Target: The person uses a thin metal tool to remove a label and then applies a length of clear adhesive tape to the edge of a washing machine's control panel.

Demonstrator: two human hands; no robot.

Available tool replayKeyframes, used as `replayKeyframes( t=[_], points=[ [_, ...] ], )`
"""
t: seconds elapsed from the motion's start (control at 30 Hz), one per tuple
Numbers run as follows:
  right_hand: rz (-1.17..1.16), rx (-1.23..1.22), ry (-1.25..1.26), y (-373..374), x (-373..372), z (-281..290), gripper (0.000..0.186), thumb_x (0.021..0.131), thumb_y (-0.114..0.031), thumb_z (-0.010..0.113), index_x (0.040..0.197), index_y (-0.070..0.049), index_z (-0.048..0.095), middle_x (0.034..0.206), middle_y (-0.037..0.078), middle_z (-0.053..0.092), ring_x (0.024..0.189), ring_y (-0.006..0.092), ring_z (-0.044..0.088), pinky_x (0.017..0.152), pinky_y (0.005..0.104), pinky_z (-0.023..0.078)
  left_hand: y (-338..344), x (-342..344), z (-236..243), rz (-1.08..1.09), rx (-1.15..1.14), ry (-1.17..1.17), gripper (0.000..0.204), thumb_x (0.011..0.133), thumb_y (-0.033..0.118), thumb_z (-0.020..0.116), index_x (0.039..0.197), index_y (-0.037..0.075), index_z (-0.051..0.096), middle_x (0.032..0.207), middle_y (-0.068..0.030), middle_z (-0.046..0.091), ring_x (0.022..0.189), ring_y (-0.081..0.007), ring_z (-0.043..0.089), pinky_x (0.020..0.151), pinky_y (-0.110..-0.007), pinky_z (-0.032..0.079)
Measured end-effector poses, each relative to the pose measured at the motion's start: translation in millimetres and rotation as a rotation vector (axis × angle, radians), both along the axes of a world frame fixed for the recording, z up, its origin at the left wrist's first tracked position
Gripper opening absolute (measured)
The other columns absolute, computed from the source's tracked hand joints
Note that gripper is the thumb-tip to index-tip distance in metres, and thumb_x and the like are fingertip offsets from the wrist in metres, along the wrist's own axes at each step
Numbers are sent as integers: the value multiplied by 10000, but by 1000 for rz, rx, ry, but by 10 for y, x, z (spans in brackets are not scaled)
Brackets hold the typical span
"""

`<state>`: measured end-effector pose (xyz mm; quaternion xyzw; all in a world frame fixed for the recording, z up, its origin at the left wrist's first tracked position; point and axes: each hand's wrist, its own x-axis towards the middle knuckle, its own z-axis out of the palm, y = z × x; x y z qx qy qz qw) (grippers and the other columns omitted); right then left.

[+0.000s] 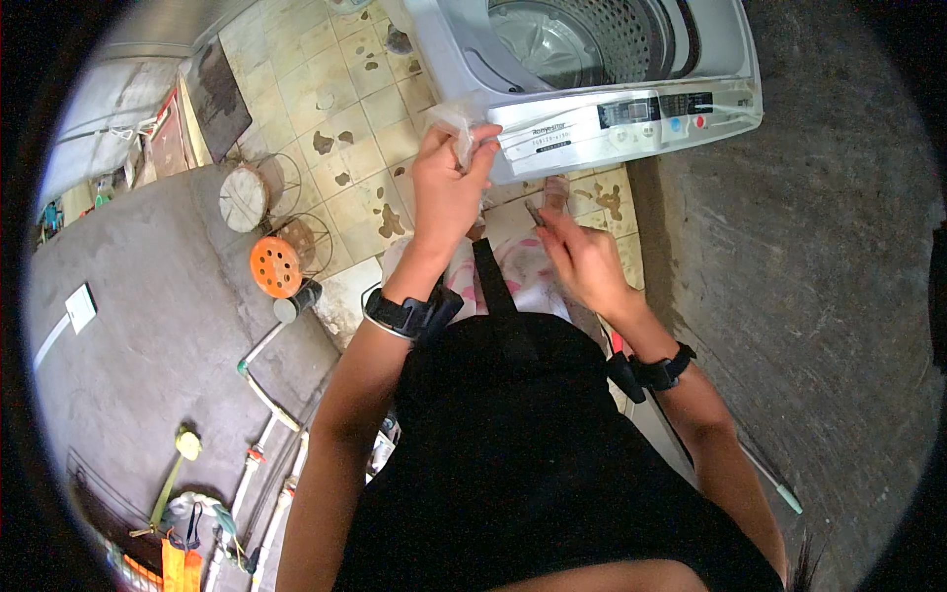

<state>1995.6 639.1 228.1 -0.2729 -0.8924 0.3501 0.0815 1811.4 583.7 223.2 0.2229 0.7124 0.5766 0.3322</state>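
A grey-white top-loading washing machine (582,138) stands ahead of me with its lid up and its perforated metal drum (552,44) showing. At its near left corner, my left hand (449,183) pinches a crumpled piece of clear plastic film (459,123). Shiny creases run over the control panel (656,111), as if film lies across it too. My right hand (592,261) is closed just below the machine's front edge. A thin dark object (534,212) sticks out from its fingers; its kind cannot be made out.
Yellowish floor tiles (326,89) with dark stains lie left of the machine. A round pale-topped stool (244,197) and an orange stool (275,266) with holes stand by the left wall. A dark grey wall (809,247) rises close on the right. Pipes (266,400) run along the left.
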Motion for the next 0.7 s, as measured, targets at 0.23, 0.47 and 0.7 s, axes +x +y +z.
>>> replayKeyframes(
  t=[0.23,0.47,0.7],
  points=[
    [-215,-273,42,165,-28,38,150,865,-115,562,974,-25,513,671,185,605,601,344,618,500,393,468,31,9,-127,-181,-160,760,186,770,152,654,844,-18,639,922,-178,570,680,-364,581,608,-395,490],
    [-238,-346,95,228,51,13,133,870,-119,564,954,-27,518,693,195,594,590,322,621,485,360,450,18,118,-92,-153,-294,758,225,779,183,651,818,-37,622,926,-166,580,719,-350,597,629,-399,483],
    [-210,-440,189,402,-83,58,102,890,-99,528,928,-15,484,588,101,521,491,176,496,484,291,403,-17,80,-121,-2,-39,221,201,792,77,634,987,31,647,900,-159,575,736,-257,583,636,-319,469]
  ],
)
